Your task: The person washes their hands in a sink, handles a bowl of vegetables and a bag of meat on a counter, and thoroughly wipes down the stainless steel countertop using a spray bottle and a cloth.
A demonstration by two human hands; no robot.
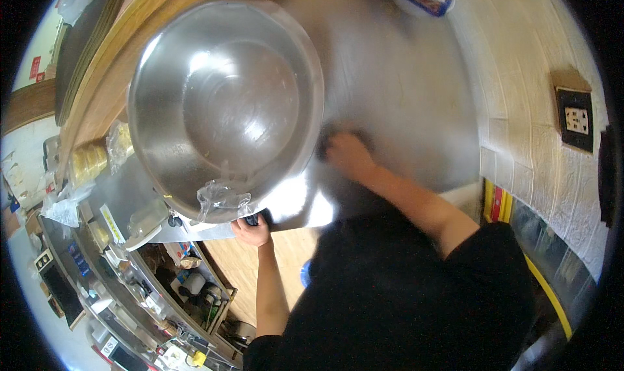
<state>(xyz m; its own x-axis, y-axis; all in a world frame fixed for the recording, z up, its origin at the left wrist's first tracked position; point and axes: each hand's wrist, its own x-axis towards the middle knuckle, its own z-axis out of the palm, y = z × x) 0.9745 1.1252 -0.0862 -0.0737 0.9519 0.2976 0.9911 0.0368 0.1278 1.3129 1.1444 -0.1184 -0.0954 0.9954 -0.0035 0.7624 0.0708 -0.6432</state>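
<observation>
A large stainless-steel basin rests on the metal tabletop, and its inside shows only a few small specks. A crumpled piece of clear plastic film hangs over its near rim. Just below that rim, at the table's edge, my left hand has its fingers around a small black object, whose kind is unclear. Right of the basin, my right hand is blurred and low over the tabletop, fingers curled. Something dark shows around its fingertips; whether that is a cloth or shadow I cannot tell.
A blue-rimmed container stands at the far edge. A textured wall with a power socket borders the table on the right. To the left are bagged yellow goods, a clear plastic container and cluttered shelves.
</observation>
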